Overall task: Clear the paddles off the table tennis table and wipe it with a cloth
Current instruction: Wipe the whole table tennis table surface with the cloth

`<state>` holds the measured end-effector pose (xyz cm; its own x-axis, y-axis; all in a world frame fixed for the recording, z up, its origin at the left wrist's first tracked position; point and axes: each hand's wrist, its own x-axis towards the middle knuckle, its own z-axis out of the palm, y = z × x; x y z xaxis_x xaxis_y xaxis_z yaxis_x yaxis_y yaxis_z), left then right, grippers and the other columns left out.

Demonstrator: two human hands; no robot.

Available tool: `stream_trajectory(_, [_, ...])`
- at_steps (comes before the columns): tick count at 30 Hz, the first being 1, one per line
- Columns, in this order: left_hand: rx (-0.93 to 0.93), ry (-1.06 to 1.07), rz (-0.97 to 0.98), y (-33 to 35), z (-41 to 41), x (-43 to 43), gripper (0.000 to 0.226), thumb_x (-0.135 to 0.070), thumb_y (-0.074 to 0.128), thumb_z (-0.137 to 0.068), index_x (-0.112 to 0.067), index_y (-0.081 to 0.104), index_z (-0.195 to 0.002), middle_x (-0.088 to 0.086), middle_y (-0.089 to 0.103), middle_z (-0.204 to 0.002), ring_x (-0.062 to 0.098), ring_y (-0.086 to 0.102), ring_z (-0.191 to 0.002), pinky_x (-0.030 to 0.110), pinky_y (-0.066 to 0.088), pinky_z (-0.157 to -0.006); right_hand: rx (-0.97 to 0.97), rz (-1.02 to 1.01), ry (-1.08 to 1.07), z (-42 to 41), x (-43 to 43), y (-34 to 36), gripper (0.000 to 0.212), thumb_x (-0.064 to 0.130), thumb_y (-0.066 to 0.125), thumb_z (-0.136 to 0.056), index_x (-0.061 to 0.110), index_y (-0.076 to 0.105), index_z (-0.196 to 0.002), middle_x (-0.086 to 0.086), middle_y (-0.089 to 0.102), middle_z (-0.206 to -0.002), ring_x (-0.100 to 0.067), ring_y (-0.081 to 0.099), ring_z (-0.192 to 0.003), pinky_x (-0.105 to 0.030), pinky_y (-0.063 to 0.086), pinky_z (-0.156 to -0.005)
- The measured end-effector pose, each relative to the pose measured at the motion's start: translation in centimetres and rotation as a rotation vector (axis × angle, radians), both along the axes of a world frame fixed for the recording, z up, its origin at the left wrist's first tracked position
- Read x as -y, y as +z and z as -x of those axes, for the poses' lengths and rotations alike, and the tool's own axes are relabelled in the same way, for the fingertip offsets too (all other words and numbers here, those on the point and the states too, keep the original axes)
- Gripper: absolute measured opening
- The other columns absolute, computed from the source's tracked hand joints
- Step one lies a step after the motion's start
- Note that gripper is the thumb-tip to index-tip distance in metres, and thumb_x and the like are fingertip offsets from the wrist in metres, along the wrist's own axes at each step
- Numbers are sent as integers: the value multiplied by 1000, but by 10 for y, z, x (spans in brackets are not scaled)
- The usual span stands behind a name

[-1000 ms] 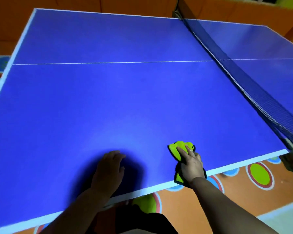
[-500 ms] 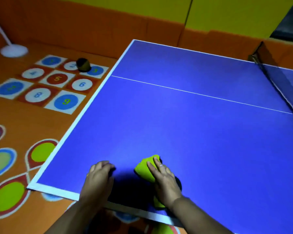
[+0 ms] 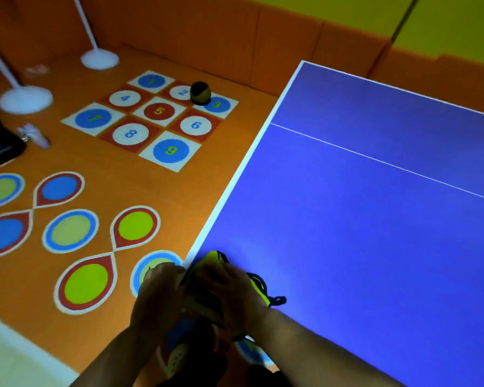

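Far left on the orange floor: a white pole base point(image 3: 25, 99), then a numbered grid point(image 3: 151, 118) with a dark ball point(image 3: 200, 93) on squares 2 and 3. Left hand point(image 3: 157, 298) sits just off the near-left corner of the blue table tennis table point(image 3: 375, 247); blur hides its grip. Yellow-green cloth point(image 3: 257, 286) lies on that corner. Right hand point(image 3: 229, 289) rests on the cloth, fingers seemingly flat, though blurred.

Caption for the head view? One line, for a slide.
Left hand and right hand at a yellow-green cloth on the blue table corner; blur hides the grip.
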<state>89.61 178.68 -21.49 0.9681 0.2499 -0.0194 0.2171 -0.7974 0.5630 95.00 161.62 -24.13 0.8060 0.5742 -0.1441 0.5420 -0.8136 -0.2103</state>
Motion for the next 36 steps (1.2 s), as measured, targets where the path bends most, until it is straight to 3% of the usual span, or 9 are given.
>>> stream_trajectory(2, [-54,8,-61,-14,-4,-37,26,-15,63,-74,-3,68,-97,16,66,-94,38,62,-86,51,52,-72,-75,19,194,2,-26,-17,54,36,44,-96,7,45,-141,-13,42,-147,-27,30,-142,-44,31,-109])
stream_trajectory(5, [-137,-36,-74,-33,-18,-75,40,-20,56,-70,-2,66,-104,18,65,-102,40,62,-92,53,52,-78,-47,52,304,-1,-48,-34,57,40,42,-91,30,32,-147,-7,32,-155,-41,18,-144,-57,31,-108])
stream_trajectory(9, [-152,-126,-79,-42,-45,-95,39,-19,59,-77,1,65,-111,21,63,-110,42,58,-103,53,47,-89,-186,-70,96,-8,-51,-30,70,25,28,-82,41,22,-149,14,-7,-160,-13,-24,-144,-40,-11,-119])
stream_trajectory(11, [-183,-141,-35,-46,-57,-96,37,-10,66,-78,2,63,-113,23,61,-113,44,55,-106,55,45,-91,-220,-92,10,-18,-51,-27,68,17,40,-83,36,32,-148,10,2,-162,-9,-29,-140,-39,-13,-119])
stream_trajectory(15, [-221,-258,10,-54,-75,-87,54,-39,42,-75,-1,67,-104,19,65,-102,39,60,-95,49,50,-82,-244,-55,-86,-46,-55,-23,67,14,45,-88,38,28,-148,7,2,-162,-15,-21,-146,-33,-20,-114])
stream_trajectory(18, [-129,-256,14,-49,-90,-73,36,-30,44,-74,-4,64,-91,17,65,-83,21,50,-86,36,49,-72,-233,-33,-127,-71,-50,-25,64,18,46,-90,36,29,-148,6,0,-162,-16,-18,-147,-30,-21,-114])
stream_trajectory(24, [-147,-294,11,-57,-128,-56,28,-29,40,-70,-17,44,-96,14,64,-78,35,63,-69,34,51,-61,-214,-14,-161,-127,-33,-32,63,26,46,-89,36,29,-149,7,0,-162,-16,-15,-147,-29,-19,-113])
stream_trajectory(28, [-116,-338,6,-62,-167,-39,39,-31,42,-70,-14,52,-104,16,64,-88,33,58,-83,33,33,-75,-178,-40,-164,-177,-14,-37,67,31,38,-83,42,27,-148,10,4,-162,-19,-7,-149,-30,-13,-115])
stream_trajectory(36, [-86,-377,-49,-73,-259,9,55,-32,47,-64,-8,54,-113,13,59,-103,27,45,-94,34,33,-83,-92,0,-158,-289,16,-45,70,33,39,-79,40,31,-147,7,12,-161,-23,3,-149,-37,1,-118])
